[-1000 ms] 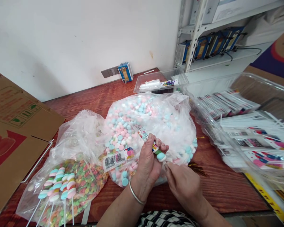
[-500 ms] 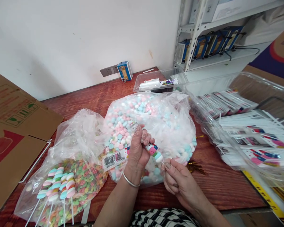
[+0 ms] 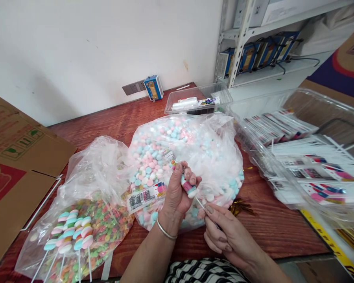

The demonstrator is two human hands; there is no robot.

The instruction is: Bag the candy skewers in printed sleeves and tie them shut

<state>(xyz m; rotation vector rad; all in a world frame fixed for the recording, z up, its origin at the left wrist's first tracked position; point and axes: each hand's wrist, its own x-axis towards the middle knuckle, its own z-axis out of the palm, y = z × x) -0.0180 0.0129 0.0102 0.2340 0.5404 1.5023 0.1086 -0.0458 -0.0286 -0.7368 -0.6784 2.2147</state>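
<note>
My left hand (image 3: 177, 196), with a bracelet at the wrist, is closed around a marshmallow skewer (image 3: 190, 189) in a printed clear sleeve. The sleeve's printed end (image 3: 168, 155) sticks out above the thumb. Between thumb and fingers, my right hand (image 3: 225, 230) pinches the skewer's white stick (image 3: 200, 203), below the candy. Under both hands lies a large clear bag of pink, blue and white marshmallows (image 3: 153, 165). A flat printed sleeve (image 3: 144, 198) rests on that bag beside my left wrist.
Several finished marshmallow skewers (image 3: 69, 232) lie on a bag of colourful ring candies (image 3: 109, 224) at left. A cardboard box (image 3: 23, 157) stands beyond. On the right, a clear bin (image 3: 262, 153) holds printed sleeves and white sticks. Gold ties (image 3: 242, 208) lie on the wooden table (image 3: 277, 232).
My left hand has shifted slightly right and down and turned the skewer. More of the white stick shows between the candy and my right fingers.
</note>
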